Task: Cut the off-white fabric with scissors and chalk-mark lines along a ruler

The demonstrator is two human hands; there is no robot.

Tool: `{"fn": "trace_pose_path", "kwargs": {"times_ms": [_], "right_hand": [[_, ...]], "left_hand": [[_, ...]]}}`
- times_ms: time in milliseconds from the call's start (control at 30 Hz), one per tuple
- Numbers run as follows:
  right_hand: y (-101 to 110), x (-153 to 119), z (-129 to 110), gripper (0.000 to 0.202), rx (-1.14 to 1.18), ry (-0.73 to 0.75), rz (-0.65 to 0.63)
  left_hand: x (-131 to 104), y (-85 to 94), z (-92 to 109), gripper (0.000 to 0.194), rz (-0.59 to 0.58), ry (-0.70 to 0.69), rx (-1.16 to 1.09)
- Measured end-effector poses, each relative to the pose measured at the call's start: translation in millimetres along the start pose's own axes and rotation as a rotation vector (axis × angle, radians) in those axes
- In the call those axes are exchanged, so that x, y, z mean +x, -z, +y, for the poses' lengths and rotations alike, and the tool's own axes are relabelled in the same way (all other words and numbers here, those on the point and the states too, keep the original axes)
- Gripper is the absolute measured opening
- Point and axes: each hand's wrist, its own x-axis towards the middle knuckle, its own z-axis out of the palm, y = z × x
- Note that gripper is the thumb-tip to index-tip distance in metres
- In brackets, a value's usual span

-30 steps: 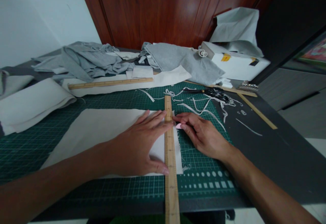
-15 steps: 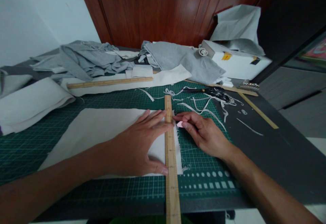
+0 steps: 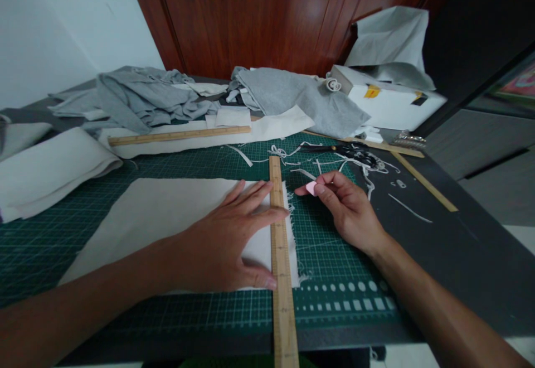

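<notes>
My left hand point(image 3: 228, 245) lies flat with fingers spread, its fingertips and thumb pressing on a wooden ruler point(image 3: 280, 256). The ruler runs lengthwise over the right side of a white cloth piece point(image 3: 154, 217), and its near end sticks out past the table edge. A narrow strip of cloth with a frayed edge shows to the right of the ruler. In my right hand point(image 3: 345, 206), thumb and fingers pinch a small pink piece of tailor's chalk point(image 3: 311, 188), held just right of the frayed edge, apart from the cloth.
A green cutting mat point(image 3: 330, 251) lies under the work. White scraps and dark-handled scissors point(image 3: 355, 151) sit behind. Another ruler point(image 3: 179, 135) rests on a cloth strip at the back. Folded white cloth point(image 3: 54, 170) lies left, grey fabric point(image 3: 292, 97) and a white box point(image 3: 384, 100) behind.
My right hand with the chalk has moved right, away from the ruler and cloth edge. My left hand stays on the ruler, its index finger reaching slightly further across.
</notes>
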Motion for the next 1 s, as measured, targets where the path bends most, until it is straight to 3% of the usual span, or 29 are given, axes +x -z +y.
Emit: {"fn": "trace_pose_path", "kwargs": {"times_ms": [1000], "right_hand": [[3.1, -0.9, 0.6, 0.018, -0.049, -0.056, -0.055]], "left_hand": [[0.5, -2.4, -2.4, 0.108, 0.036, -0.012, -0.034]]}}
